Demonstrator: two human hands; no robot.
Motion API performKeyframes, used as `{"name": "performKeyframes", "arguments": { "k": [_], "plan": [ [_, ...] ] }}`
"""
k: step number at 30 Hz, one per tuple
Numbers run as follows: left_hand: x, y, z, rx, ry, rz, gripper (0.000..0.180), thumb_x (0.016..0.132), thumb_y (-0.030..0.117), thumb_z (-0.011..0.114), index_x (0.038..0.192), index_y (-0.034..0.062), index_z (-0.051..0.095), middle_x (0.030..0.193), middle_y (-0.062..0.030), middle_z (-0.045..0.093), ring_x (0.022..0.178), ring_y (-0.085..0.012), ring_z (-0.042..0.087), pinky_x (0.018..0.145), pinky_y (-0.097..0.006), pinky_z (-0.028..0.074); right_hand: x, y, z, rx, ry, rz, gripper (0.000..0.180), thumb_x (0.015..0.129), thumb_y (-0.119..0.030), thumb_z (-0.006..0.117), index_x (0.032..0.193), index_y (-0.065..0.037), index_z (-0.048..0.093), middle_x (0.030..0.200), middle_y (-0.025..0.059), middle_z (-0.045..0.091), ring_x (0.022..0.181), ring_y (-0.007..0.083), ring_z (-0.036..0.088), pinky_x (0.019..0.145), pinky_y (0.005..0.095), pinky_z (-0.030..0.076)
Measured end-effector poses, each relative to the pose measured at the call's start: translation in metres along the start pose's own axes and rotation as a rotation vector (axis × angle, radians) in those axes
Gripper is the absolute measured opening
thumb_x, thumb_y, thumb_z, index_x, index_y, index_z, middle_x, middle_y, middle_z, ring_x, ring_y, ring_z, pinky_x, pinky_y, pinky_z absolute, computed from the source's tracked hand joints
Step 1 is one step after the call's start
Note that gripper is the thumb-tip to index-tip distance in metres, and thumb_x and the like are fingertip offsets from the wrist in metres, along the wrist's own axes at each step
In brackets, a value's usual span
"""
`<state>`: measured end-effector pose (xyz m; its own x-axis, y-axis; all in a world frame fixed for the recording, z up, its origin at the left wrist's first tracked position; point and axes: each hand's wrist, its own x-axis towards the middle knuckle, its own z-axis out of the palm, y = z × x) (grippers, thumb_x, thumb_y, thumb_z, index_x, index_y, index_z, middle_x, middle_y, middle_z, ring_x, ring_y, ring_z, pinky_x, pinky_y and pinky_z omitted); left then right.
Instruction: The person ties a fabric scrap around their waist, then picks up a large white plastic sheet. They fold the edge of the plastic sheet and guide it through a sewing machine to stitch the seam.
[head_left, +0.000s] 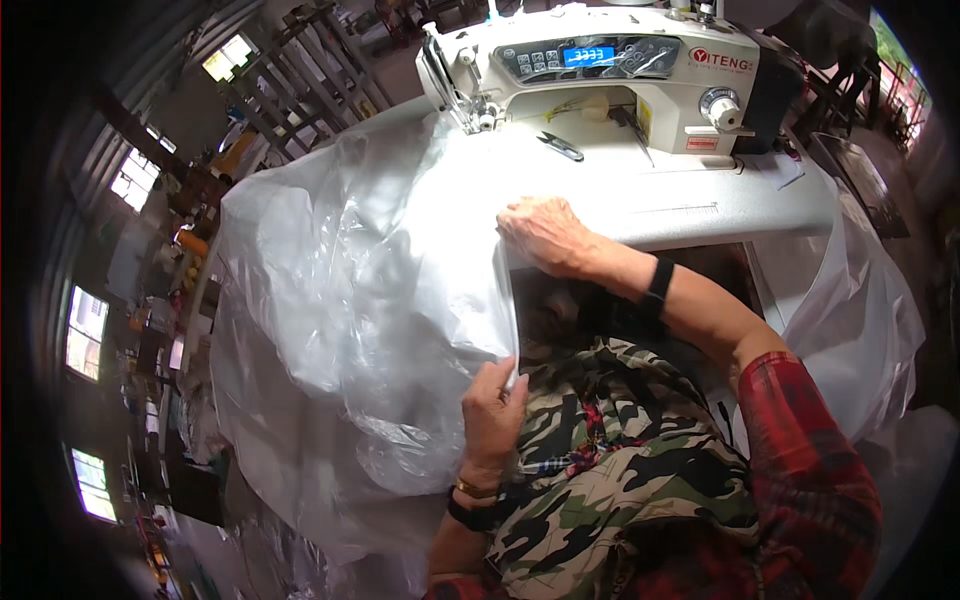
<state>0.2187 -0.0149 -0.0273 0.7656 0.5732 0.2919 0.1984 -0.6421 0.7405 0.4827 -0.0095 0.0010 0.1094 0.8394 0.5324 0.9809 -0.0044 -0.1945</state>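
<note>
A large sheet of thin, shiny white plastic (330, 290) spreads over the left of the sewing table and hangs down toward me. My left hand (492, 415) pinches its right edge low down, near my lap. Farther up the same edge, my right hand (545, 235) has its fingers closed on the sheet at the table's front. The edge runs fairly straight between both hands. Beyond them stands a white sewing machine (600, 75) with a lit display. Its needle area (482, 115) is above the sheet's brightly lit far part.
Small thread snips (560, 146) lie on the machine bed, right of the needle. More clear plastic (850, 310) hangs off the table's right end. A camouflage apron (620, 440) covers my lap. Shelving and cluttered benches (180, 300) stand at the left.
</note>
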Motion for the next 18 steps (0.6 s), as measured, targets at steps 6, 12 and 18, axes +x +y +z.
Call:
{"name": "performKeyframes", "arguments": {
  "k": [6,12,18],
  "plan": [
    [0.009,-0.008,0.013,0.012,0.033,0.130,0.020,0.080,0.000,0.061,0.100,-0.0018,0.066,0.071,-0.0123,0.052,0.059,-0.0222,0.051,0.056,-0.033,0.041,0.033,0.051,0.030,0.024,-0.022,0.008,0.022,0.088,-0.026,0.058,0.088,-0.004,0.060,0.099,0.0133,0.057,0.093,0.0329,0.057,0.079,0.0453,0.047],
    [0.017,-0.014,0.009,0.127,0.001,0.115,0.017,0.080,0.006,0.059,0.096,0.0017,0.066,0.082,-0.0169,0.059,0.073,-0.0388,0.061,0.063,-0.044,0.049,0.043,0.059,0.027,0.009,-0.122,-0.005,0.033,0.089,-0.034,0.059,0.100,-0.004,0.059,0.106,0.0141,0.057,0.104,0.0320,0.053,0.092,0.0434,0.039],
    [0.039,-0.023,0.006,0.157,0.043,0.120,0.017,0.080,0.005,0.060,0.095,0.0026,0.066,0.082,-0.0166,0.059,0.071,-0.0385,0.061,0.062,-0.045,0.049,0.045,0.061,0.032,0.022,-0.142,-0.001,0.040,0.089,-0.040,0.056,0.101,-0.002,0.058,0.107,0.0175,0.059,0.107,0.0327,0.054,0.092,0.0444,0.039]
  ]
}}
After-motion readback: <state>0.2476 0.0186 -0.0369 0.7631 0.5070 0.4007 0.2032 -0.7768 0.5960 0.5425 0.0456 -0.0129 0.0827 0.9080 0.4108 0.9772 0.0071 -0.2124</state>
